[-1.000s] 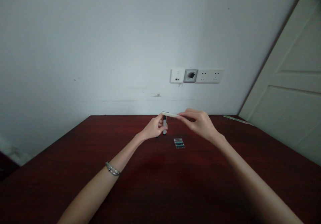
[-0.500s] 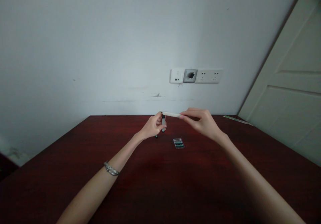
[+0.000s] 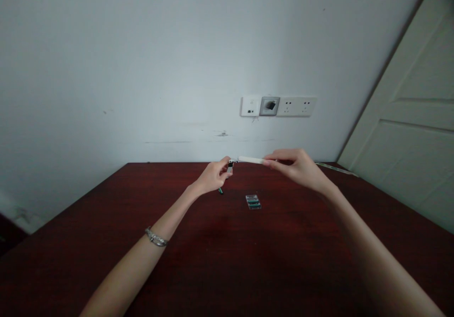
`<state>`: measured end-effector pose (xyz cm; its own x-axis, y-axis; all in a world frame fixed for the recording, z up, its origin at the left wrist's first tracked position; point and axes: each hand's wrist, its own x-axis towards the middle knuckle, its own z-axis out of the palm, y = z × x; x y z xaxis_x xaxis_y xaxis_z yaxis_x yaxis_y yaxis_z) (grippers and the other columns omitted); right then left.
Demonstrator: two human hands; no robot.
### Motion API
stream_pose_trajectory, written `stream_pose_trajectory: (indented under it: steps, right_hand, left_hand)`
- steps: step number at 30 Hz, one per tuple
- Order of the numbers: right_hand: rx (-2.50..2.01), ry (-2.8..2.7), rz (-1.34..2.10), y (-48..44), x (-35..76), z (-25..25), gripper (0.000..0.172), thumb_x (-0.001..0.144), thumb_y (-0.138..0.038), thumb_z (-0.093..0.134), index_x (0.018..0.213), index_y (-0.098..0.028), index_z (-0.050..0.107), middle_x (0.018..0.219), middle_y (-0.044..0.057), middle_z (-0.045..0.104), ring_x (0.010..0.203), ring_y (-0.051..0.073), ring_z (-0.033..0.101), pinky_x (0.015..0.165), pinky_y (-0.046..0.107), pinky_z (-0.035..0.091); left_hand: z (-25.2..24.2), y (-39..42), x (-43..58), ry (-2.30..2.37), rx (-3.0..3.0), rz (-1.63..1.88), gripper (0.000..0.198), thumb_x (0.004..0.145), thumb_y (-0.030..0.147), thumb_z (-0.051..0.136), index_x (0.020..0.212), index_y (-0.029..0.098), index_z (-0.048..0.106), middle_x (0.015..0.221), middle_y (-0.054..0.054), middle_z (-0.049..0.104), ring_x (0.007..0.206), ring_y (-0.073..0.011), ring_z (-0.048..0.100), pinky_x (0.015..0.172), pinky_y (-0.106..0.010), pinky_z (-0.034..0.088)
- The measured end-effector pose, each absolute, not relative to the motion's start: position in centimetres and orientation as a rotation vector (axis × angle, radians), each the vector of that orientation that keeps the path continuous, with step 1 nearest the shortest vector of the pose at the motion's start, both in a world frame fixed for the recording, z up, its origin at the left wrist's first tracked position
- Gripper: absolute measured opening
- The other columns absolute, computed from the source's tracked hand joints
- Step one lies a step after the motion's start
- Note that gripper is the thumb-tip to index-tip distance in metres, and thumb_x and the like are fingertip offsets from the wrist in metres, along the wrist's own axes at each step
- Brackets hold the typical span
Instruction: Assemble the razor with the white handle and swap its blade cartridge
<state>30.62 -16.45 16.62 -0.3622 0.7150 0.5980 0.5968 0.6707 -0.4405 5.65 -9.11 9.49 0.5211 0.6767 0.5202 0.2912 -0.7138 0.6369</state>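
Note:
My left hand [image 3: 214, 175] is closed around a small black-and-white piece [image 3: 230, 168] with a shiny metallic bit at its upper end; its kind is not clear. My right hand [image 3: 292, 165] pinches a slim white stick [image 3: 251, 160] between thumb and fingers, held nearly level. The stick's left end points at the metallic bit, very close to it; I cannot tell whether they touch. Below my left hand lies a small dark green piece [image 3: 220, 190], partly hidden. A small clear plastic case [image 3: 253, 202] with green strips inside lies on the table between my forearms.
The dark red wooden table [image 3: 227, 269] reaches back to a pale wall. Wall sockets and switches [image 3: 278, 106] sit above its far edge. A thin pale strip [image 3: 336, 168] lies at the back right, near a white panelled door [image 3: 414, 127].
My right hand has moved right with the white stick, whose left end has drawn away from my left fingertips. The shiny metallic bit now shows there. My left hand has shifted slightly left.

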Motion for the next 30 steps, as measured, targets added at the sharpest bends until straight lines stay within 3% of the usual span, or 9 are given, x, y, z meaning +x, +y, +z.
stream_pose_trajectory:
  steps: [10, 30]
  right_hand:
    - [-0.939, -2.219, 0.356, -16.38, 30.17, 16.28, 0.031, 0.084, -0.044, 0.055, 0.083, -0.018, 0.073, 0.077, 0.005, 0.071, 0.069, 0.016, 0.060, 0.065, 0.028, 0.045]
    - [-0.957, -2.231, 0.457, -16.31, 29.74, 16.13, 0.031, 0.083, -0.043, 0.057, 0.083, -0.018, 0.073, 0.077, 0.005, 0.070, 0.069, 0.016, 0.060, 0.065, 0.029, 0.045]
  left_hand:
    - [9.82, -9.27, 5.58, 0.859, 2.437, 1.080, 0.014, 0.079, 0.010, 0.049, 0.090, 0.017, 0.052, 0.077, 0.001, 0.061, 0.064, -0.0092, 0.054, 0.061, -0.019, 0.039]
    - [9.74, -9.27, 5.67, 0.908, 2.452, 1.058, 0.010, 0.080, 0.018, 0.050, 0.087, 0.017, 0.057, 0.068, 0.001, 0.057, 0.062, -0.0107, 0.050, 0.062, -0.021, 0.039]
